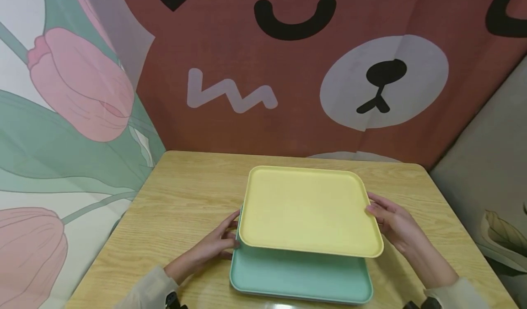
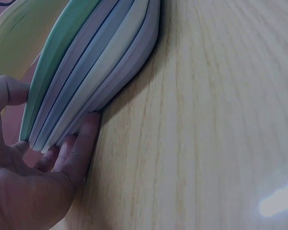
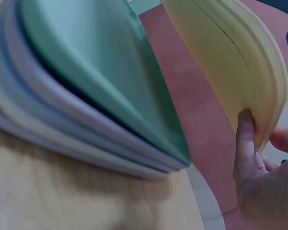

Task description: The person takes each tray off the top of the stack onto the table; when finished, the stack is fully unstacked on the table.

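A yellow tray [image 1: 309, 208] is raised and tilted above a stack, overlapping its far part in the head view. My right hand [image 1: 393, 222] pinches its right edge; in the right wrist view, a finger [image 3: 246, 129] lies against the tray's underside. Beneath it, a mint-green tray [image 1: 300, 272] tops the stack of several trays, with lilac, blue-grey and cream rims [image 2: 98, 72] showing below in the left wrist view. At the left side of that stack, my left hand [image 1: 216, 242] holds the edges, one digit at the green rim and other fingertips lower down, near the table.
The stack stands on a light wooden table [image 1: 193, 181], toward its near edge. Behind rises a brown cloth backdrop [image 1: 230, 135] with a bear face; a tulip-patterned cloth [image 1: 90, 162] hangs at left. A leafy plant-like shape [image 1: 506, 231] shows at far right.
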Tool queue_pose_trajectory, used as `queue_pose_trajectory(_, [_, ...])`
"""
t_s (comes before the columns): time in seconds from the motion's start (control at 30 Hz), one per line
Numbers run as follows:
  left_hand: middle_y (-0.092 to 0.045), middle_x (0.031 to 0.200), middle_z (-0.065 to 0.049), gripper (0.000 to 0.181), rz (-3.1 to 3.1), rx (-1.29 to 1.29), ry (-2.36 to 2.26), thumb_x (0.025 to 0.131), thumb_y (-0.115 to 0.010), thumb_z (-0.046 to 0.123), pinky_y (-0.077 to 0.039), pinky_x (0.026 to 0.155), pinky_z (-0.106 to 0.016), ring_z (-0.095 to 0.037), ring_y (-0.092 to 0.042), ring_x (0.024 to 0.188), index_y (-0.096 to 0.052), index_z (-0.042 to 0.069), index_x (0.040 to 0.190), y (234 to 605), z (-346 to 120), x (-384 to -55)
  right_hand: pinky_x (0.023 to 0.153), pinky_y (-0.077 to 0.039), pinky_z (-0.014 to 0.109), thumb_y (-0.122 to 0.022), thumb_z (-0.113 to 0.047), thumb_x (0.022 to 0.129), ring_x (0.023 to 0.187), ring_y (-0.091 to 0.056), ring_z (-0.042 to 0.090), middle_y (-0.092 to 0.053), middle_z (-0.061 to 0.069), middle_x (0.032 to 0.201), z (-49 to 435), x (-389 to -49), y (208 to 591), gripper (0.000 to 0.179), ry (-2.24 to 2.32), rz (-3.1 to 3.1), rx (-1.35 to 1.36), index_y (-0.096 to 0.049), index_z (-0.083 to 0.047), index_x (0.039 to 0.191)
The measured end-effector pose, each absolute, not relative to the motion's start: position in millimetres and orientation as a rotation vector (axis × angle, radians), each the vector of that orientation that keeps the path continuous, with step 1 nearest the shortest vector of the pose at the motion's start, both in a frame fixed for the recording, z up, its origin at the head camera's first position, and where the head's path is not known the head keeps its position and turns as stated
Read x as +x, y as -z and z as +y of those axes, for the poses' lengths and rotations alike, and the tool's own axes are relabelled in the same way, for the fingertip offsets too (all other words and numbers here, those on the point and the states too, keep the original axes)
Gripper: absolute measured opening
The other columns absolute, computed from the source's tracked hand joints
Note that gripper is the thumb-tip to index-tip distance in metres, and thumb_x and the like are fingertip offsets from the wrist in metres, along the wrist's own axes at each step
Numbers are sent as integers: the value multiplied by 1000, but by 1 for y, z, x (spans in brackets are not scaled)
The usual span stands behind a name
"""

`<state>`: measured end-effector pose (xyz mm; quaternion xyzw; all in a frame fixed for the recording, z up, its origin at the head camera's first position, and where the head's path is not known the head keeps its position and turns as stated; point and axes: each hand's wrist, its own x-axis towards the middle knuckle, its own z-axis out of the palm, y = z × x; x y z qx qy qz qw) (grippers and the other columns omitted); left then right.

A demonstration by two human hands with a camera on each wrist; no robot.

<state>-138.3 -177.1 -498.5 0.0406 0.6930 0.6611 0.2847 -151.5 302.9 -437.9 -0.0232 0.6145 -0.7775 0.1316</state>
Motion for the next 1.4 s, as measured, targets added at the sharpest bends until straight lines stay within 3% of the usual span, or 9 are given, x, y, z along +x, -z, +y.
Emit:
queue_pose_trajectory(0.13, [-29,154,-17,90,1854,137,-1768,89,-63,11,-58,88,-49,-29,-50,119,-15,23,163,499,-178,-138,73,-60,29,-54,-7,104,89,-72,13,-72,-4,105,293,-165,429,36,2250,1793,-13,-57,-21,137])
queue_pose_trajectory(0.23, [-29,156,-18,89,1863,156,-1767,89,-62,10,-58,89,-50,-30,-51,122,-14,21,163,501,-179,-137,73,-59,26,-57,-10,103,88,-71,10,-70,-6,103,284,-175,423,55,2226,1810,43,-35,-9,155])
queue_pose_trajectory(0.37, [-29,158,-20,86,1871,164,-1773,90,-63,9,-58,90,-50,-33,-52,127,-16,16,163,503,-180,-137,77,-58,23,-58,-12,103,89,-69,7,-68,-9,104,275,-187,418,74,2203,1822,87,-13,1,161])
queue_pose_trajectory(0.5, [-27,159,-21,86,1875,173,-1772,91,-63,10,-57,90,-50,-35,-49,129,-15,12,162,504,-181,-137,79,-57,22,-60,-14,102,92,-69,5,-69,-10,107,267,-199,416,76,2197,1822,106,-13,-2,161])
queue_pose_trajectory(0.83, [-28,156,-18,88,1863,142,-1780,90,-64,9,-59,87,-48,-27,-51,116,-16,22,163,504,-181,-138,77,-57,22,-59,-8,102,85,-69,6,-69,-7,97,260,-231,416,72,2242,1763,118,-17,1,160])
queue_pose_trajectory(1.2, [-30,154,-17,87,1855,158,-1775,90,-63,8,-59,86,-49,-27,-53,115,-18,26,163,502,-181,-138,72,-58,22,-58,-5,101,80,-70,8,-70,-5,92,265,-259,422,69,2250,1747,171,-21,2,159])
queue_pose_trajectory(1.4, [-30,154,-16,85,1851,158,-1776,91,-63,8,-59,85,-49,-27,-53,114,-20,27,162,502,-183,-138,72,-59,23,-58,-4,101,79,-71,9,-73,-5,91,271,-271,427,73,2250,1735,175,-15,0,161])
